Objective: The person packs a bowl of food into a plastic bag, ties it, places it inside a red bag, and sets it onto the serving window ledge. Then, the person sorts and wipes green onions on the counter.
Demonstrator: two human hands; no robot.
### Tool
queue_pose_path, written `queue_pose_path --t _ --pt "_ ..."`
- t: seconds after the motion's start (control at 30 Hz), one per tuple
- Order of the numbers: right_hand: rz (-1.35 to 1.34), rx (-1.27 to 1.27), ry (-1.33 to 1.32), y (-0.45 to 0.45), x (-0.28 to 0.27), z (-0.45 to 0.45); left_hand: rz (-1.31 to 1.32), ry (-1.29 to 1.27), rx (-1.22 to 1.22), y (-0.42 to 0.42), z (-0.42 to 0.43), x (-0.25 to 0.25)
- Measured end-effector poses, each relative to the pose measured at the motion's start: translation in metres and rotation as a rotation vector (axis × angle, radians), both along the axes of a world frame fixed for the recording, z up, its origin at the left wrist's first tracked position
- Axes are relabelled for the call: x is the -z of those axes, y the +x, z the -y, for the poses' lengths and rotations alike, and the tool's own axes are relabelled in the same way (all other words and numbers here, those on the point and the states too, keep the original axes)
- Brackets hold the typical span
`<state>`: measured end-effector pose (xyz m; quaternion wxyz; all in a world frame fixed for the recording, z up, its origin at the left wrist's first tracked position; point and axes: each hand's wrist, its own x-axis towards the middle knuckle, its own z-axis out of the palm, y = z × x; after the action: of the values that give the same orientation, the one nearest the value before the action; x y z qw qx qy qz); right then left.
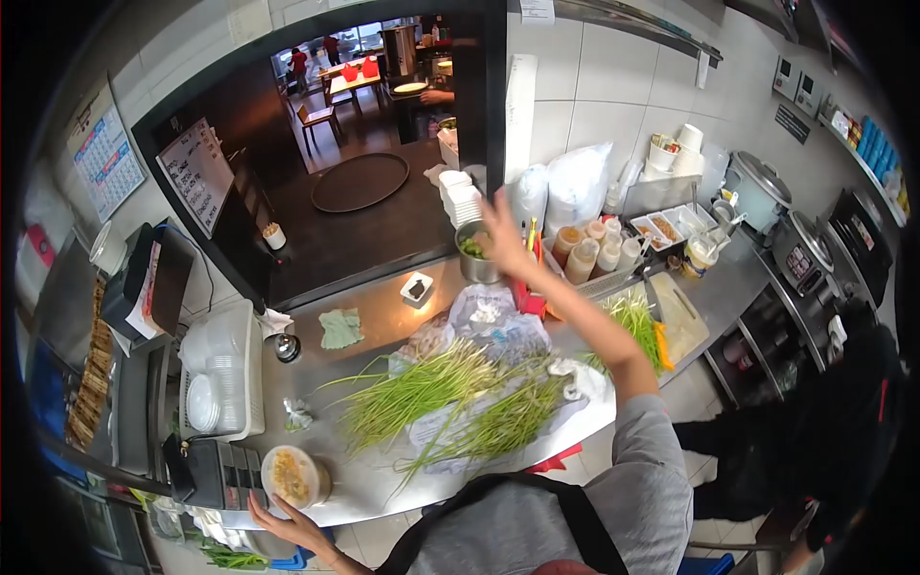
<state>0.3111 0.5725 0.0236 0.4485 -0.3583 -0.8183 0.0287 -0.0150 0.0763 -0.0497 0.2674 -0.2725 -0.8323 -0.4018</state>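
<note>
While the person's left hand (pixel 286 526) rests its spread fingers at the near side of a round translucent plastic tub of yellow-orange pieces (pixel 322 476), the blurred right hand (pixel 506 240) hovers at a round silver metal pot with green contents (pixel 479 271); whether its fingers grip anything, I cannot tell. The tub stands at the near left edge of the stainless-steel desk (pixel 299 385). To its right lie long bright-green stalks with pale ends (pixel 422 385) and a duller green bunch (pixel 508 414). Beyond these are a crumpled translucent plastic bag (pixel 517 328), a folded pale-green cloth (pixel 341 329) and a small square white dish (pixel 407 283).
</note>
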Motion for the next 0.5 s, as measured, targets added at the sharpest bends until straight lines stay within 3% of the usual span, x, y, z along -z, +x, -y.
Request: queue_pose_path --t 0.07,0.13,0.2,0.3,0.37,0.47,0.5 --pt "0.073 0.331 0.129 0.043 -0.020 -0.072 -0.013 0.026 0.039 0.034 -0.029 -0.016" --pt "0.346 0.623 0.162 0.088 -0.034 -0.134 0.024 0.075 0.071 0.066 -0.054 -0.028" --pt "0.441 0.735 0.282 0.133 -0.019 -0.198 0.009 0.050 0.096 0.085 -0.063 -0.025" --pt "0.605 0.794 0.148 0.174 -0.025 -0.227 0.021 0.044 0.051 0.108 -0.064 -0.024" --pt "0.717 0.683 -0.151 0.177 -0.056 -0.222 0.064 0.018 -0.004 0.115 -0.056 -0.015" --pt "0.101 0.629 0.074 0.183 -0.068 -0.223 0.089 0.044 -0.037 0.119 -0.054 -0.016" --pt "0.201 0.605 0.090 0.185 -0.065 -0.224 0.100 0.042 -0.037 0.120 -0.056 -0.018"
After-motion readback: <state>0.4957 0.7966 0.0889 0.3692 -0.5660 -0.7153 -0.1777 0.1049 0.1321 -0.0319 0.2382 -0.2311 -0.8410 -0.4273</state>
